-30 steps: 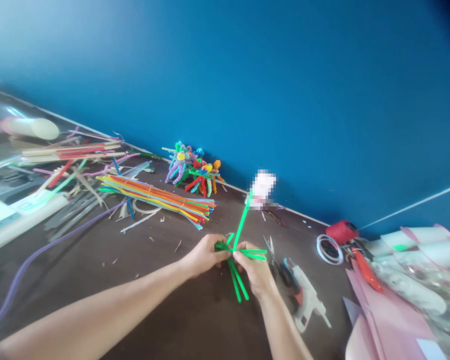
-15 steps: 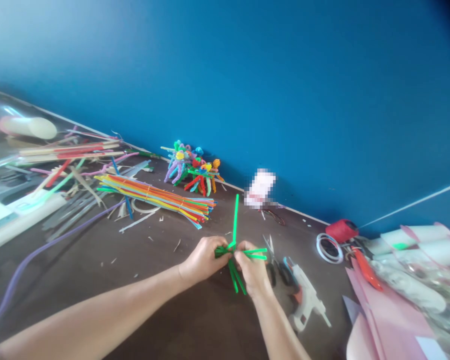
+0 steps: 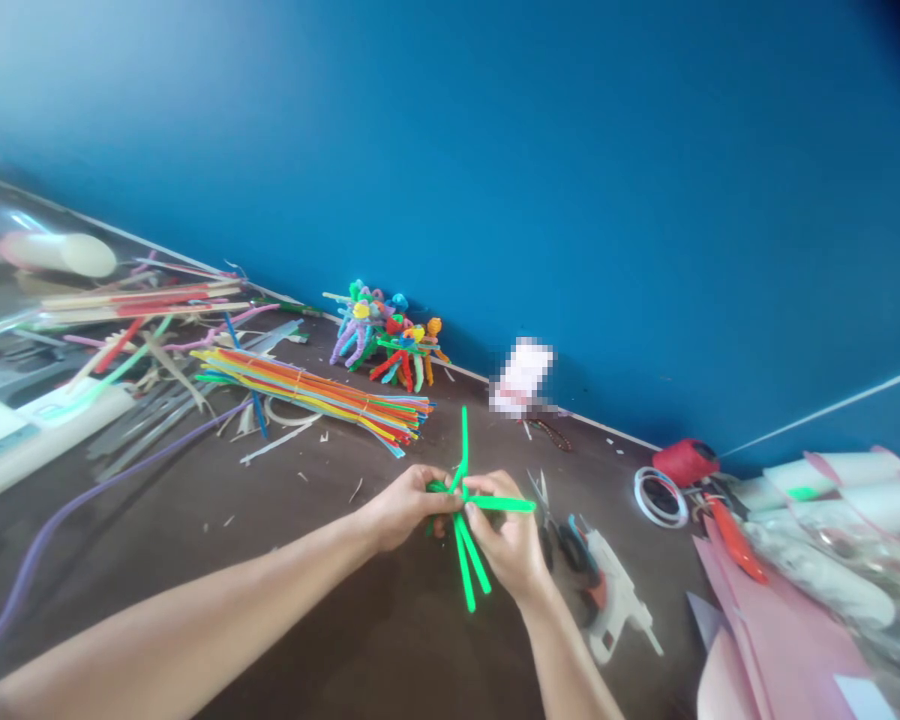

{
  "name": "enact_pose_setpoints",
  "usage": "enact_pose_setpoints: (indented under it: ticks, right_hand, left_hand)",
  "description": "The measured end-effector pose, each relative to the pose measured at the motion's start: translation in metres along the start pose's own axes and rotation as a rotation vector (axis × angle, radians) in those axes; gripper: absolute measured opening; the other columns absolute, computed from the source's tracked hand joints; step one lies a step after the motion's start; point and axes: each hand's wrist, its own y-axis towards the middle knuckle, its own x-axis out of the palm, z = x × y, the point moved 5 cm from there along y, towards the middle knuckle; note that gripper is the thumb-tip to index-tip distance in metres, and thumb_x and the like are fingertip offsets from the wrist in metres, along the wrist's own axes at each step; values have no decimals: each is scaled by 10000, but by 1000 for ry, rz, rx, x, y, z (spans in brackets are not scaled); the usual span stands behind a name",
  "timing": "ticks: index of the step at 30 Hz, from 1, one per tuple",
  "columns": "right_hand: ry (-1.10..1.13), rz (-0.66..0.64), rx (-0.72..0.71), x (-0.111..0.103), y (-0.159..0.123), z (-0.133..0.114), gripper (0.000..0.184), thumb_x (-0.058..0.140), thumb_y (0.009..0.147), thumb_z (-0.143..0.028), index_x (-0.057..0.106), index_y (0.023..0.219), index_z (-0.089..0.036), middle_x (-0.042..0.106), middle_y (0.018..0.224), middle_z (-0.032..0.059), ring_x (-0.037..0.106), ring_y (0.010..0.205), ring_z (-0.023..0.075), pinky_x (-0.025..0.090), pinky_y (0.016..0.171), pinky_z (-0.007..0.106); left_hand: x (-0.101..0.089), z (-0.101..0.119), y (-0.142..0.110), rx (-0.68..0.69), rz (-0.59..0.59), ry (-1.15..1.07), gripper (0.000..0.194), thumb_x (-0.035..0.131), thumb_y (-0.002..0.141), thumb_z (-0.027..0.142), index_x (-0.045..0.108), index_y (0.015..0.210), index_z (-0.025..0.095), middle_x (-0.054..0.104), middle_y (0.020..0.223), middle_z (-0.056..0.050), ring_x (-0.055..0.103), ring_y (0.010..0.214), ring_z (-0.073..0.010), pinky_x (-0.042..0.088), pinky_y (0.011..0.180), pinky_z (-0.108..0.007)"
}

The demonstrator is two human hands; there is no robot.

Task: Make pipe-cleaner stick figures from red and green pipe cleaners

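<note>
Pinching green fuzzy stems (image 3: 464,562) at their crossing, the left hand (image 3: 412,505) and right hand (image 3: 506,535) work close together, thumbs and fingertips closed on them. One stem points to twelve o'clock, others to three and nearly six. From the hands, a multicoloured bundle (image 3: 315,393) lies at ten o'clock, fuzzy figures (image 3: 390,342) at eleven, scissors (image 3: 572,550) near three and a white glue gun (image 3: 616,590) at four.

Both hands, left (image 3: 414,508) and right (image 3: 507,530), are pinching green stems (image 3: 465,565); scissors (image 3: 544,500) and a glue gun (image 3: 616,590) are lying beside the right.
</note>
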Motion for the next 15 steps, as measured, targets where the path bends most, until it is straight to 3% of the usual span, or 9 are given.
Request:
enact_pose_setpoints:
  ticks: [7, 15]
  right_hand:
    - [-202, -24, -87, -3, -3, -6, 142, 486, 780, -176, 564, 896, -199, 532, 860, 58, 529, 834, 183, 430, 758, 317]
    - [-320, -42, -115, 0, -3, -8, 123, 409, 843, -195, 529, 824, -183, 570, 817, 69, 537, 821, 186, 420, 763, 327]
  left_hand:
    - [1, 4, -1, 67, 11, 39, 264, 686, 580, 326, 534, 638, 118, 542, 489, 26, 496, 434, -80, 354, 456, -195]
    - [1, 21, -11, 259, 167, 431, 204, 616, 642, 308, 571, 655, 108, 504, 494, 39, 433, 480, -71, 329, 470, -180]
